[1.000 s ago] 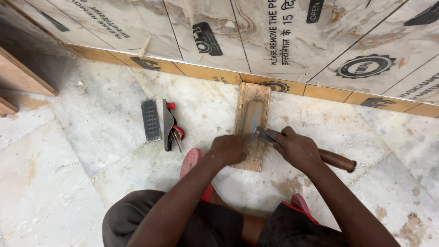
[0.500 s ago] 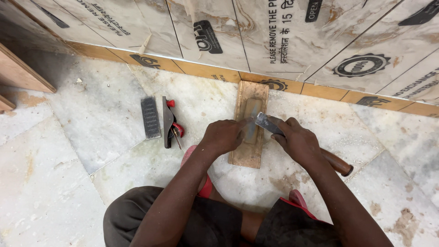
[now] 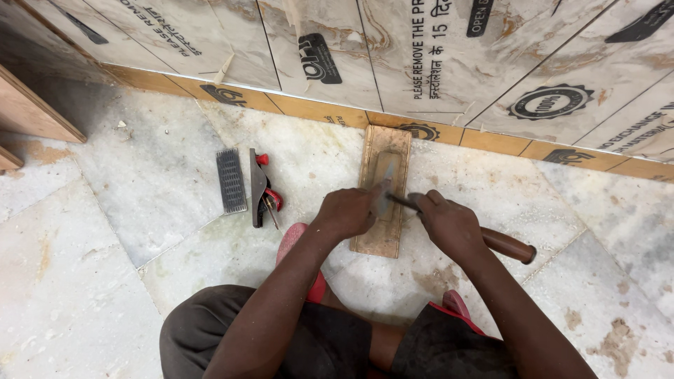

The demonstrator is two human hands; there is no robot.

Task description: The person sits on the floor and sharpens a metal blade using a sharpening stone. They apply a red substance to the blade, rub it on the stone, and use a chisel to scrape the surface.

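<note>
On the pale marble floor (image 3: 140, 161), open room spreads leftward to one brown wooden board edge (image 3: 31, 112). One flat grey ridged metal rasp (image 3: 231, 180) lies just beside one grey metal hand plane with red knobs (image 3: 262, 189). The left hand (image 3: 349, 210) is closed, pressing a flat grey metal chisel blade (image 3: 383, 195) onto one long rectangular brown wooden sharpening block (image 3: 383, 189), whose far end nearly meets the film-covered tiled wall (image 3: 435, 56). The right hand (image 3: 449, 226) grips the chisel's rounded dark wooden handle (image 3: 509, 244).
</note>
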